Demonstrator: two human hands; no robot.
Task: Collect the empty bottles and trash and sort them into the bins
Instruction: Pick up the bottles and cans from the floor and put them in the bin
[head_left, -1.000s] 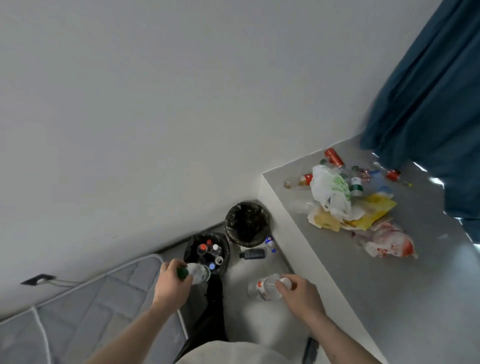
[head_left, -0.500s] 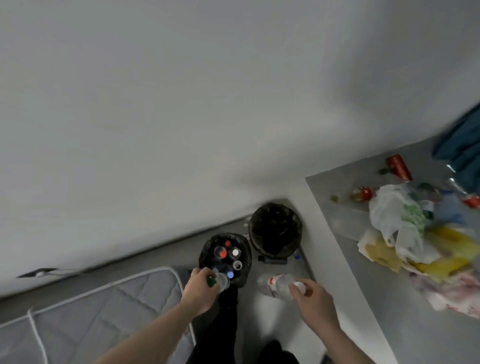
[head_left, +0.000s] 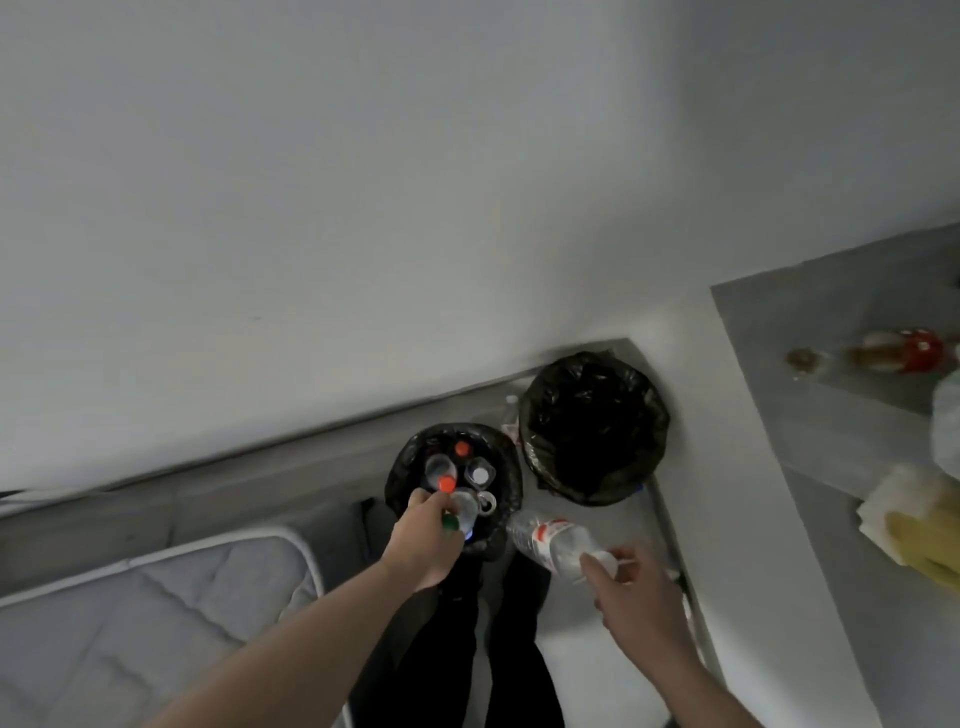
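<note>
At lower centre, the left hand (head_left: 423, 545) grips a green-capped bottle (head_left: 460, 514) over the bottle-filled bin (head_left: 402, 478). The right hand (head_left: 636, 587) holds a clear bottle (head_left: 550, 538) below the second bin (head_left: 652, 415).

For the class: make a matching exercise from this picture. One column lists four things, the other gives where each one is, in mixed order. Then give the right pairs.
Things
1. green-capped bottle
2. red-labelled clear bottle
3. right-hand bin
4. red-capped bottle

Places
A. lying on the grey tabletop
B. gripped by the right hand
C. in the left hand, over the bottle-filled bin
D. on the floor, in the corner by the wall

Pairs: 1-C, 2-B, 3-D, 4-A
</note>
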